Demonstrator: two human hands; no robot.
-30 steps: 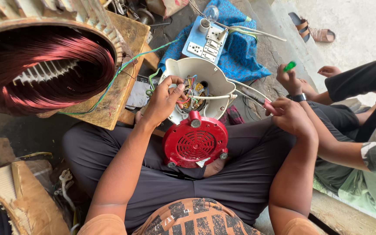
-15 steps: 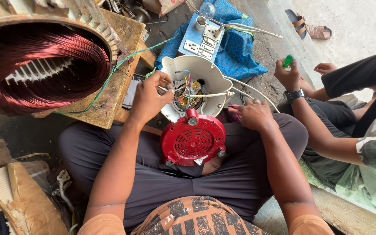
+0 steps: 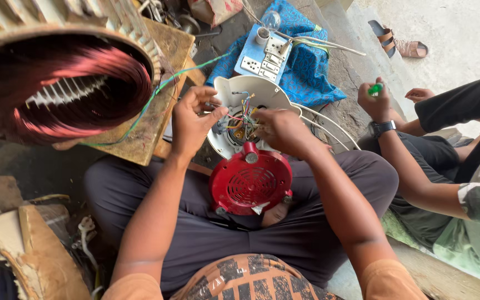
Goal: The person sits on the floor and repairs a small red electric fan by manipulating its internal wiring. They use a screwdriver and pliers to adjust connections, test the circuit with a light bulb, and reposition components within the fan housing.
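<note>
Head view: both hands (image 3: pixel 193 125) (image 3: pixel 284 130) on upturned fan base (image 3: pixel 240 100), wires (image 3: pixel 244 114) perhaps pinched.

Red fan motor cover (image 3: pixel 250 186): plastic, glossy, slotted grille moulded in. White housing (image 3: pixel 251 97): smooth plastic, matt, scuffed. Coloured wires (image 3: pixel 244 118): plastic-insulated, pinched by left hand (image 3: pixel 191 123) and right hand (image 3: pixel 285 131). Stator winding (image 3: pixel 79 89): enamelled copper, reddish sheen; metal laminations noted at rim. Board (image 3: pixel 156 100): wood, rough, stained. Blue cloth (image 3: pixel 306 72): woven, printed, matt. Socket board (image 3: pixel 263 55): smooth pale plastic. Floor (image 3: pixel 451 28): rough concrete.
</note>
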